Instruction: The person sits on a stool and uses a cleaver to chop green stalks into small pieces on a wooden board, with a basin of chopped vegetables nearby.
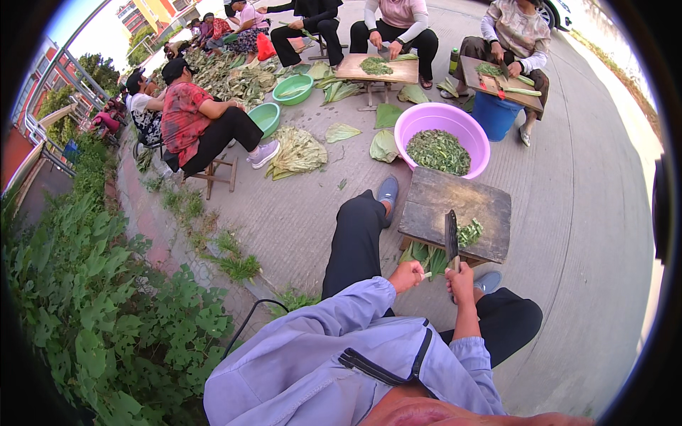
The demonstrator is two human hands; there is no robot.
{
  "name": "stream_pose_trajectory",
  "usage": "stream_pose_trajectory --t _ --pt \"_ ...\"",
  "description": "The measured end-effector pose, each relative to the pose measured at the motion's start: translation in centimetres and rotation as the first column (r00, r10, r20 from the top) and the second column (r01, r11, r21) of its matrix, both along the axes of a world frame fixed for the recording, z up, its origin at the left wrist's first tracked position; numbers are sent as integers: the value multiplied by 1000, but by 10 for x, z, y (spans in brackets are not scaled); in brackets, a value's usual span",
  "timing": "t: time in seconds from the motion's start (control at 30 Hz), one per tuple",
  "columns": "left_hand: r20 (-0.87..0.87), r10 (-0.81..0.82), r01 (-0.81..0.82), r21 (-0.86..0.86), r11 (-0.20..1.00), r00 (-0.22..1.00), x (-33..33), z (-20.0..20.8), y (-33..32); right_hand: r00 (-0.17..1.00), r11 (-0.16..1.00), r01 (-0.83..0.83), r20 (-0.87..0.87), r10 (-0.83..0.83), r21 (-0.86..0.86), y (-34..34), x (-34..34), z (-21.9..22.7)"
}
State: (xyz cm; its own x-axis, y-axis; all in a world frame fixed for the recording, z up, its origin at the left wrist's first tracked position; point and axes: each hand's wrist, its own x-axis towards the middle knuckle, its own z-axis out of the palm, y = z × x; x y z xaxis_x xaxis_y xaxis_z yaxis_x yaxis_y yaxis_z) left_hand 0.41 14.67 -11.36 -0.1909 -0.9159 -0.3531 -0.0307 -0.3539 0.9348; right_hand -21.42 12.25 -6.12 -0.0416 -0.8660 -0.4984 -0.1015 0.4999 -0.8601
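My right hand point(460, 280) grips the handle of a dark cleaver point(451, 238), whose blade stands edge-down over the near side of a worn wooden chopping board point(455, 206). A small heap of chopped greens point(469, 232) lies on the board just right of the blade. My left hand point(407, 274) is closed on a bunch of long green leaves point(428, 258) that hangs off the board's near edge. Both hands sit just below the board, between my knees.
A pink basin point(426, 117) of chopped greens stands beyond the board. Several people sit around on low stools with their own boards, a blue bucket point(494, 115), green bowls point(293, 89) and piles of leaves. Weeds point(106, 298) border the pavement at left.
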Motion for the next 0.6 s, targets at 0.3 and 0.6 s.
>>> stream_pose_trajectory --t 0.3,0.6 --pt "52 -16 17 -22 1000 999 -2 -7 10 1000 1000 -9 -4 9 -8 8 0 0" --pt "116 83 -73 -89 993 990 5 -1 -17 995 998 -58 -80 55 -33 4 -1 -1"
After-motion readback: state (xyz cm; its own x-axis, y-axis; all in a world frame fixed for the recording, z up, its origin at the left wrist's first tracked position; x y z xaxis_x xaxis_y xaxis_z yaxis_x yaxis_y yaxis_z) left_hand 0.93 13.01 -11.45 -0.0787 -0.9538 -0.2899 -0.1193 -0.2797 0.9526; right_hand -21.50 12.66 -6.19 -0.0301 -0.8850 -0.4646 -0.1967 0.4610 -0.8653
